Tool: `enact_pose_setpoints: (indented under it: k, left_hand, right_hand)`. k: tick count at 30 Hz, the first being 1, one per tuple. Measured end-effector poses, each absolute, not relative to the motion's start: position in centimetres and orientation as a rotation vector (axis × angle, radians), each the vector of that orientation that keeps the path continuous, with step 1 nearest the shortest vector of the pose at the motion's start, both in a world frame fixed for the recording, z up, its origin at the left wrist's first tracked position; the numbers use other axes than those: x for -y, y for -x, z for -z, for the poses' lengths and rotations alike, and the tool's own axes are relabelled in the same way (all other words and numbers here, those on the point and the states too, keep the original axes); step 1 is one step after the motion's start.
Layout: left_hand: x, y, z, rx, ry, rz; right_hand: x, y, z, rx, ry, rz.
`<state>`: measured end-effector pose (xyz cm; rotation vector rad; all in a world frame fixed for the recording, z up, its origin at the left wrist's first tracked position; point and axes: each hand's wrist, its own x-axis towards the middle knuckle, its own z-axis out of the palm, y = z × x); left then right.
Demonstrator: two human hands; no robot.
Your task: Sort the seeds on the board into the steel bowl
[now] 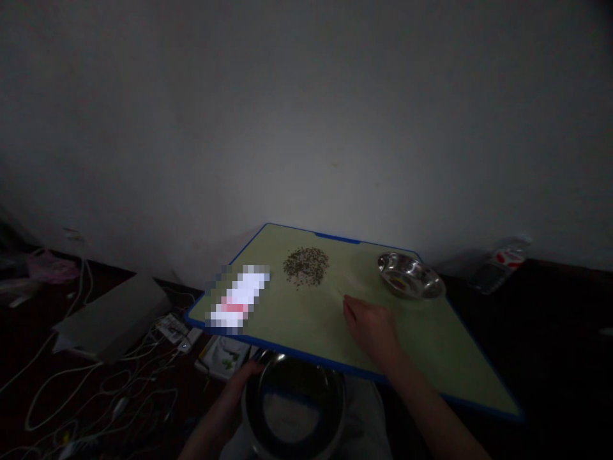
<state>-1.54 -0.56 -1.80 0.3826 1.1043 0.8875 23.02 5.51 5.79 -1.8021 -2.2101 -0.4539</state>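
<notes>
A small green table with a blue rim (445,348) stands against a pale wall. A heap of small dark seeds (305,264) lies on it near the far edge. My right hand (371,329) rests on the tabletop, fingers curled and close together, a little short of the heap. My left hand (249,374) grips the rim of a large steel bowl (299,406) held below the table's near edge. A smaller steel bowl (409,276) sits at the table's far right.
A blurred white and pink object (239,299) lies on the table's left side. On the dark floor at left are a flat grey box (112,319) and tangled white cables (96,396). A plastic bottle (500,263) lies at right.
</notes>
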Motion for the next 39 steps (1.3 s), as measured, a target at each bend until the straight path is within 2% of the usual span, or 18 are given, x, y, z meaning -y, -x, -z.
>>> enact_pose_setpoints:
  k: [6, 17, 32, 39]
  left_hand:
    - [0.4, 1.7, 2.2, -1.105, -0.401, -0.875]
    - [0.4, 1.1, -0.7, -1.177, -0.376, -0.907]
    - [-0.5, 1.3, 0.9, -1.126, -0.409, -0.901]
    - [0.0, 1.0, -0.2, -1.147, -0.316, -0.907]
  right_hand:
    - [-5.3, -21.2, -5.6, 2.302, 1.761, 0.336]
    - [-11.1, -20.9, -5.9, 2.086, 1.997, 0.241]
    - [-13.6, -23.4, -6.0, 1.737, 2.211, 0.151]
    - [-13.8, -23.8, -5.6, 1.697, 2.185, 0.172]
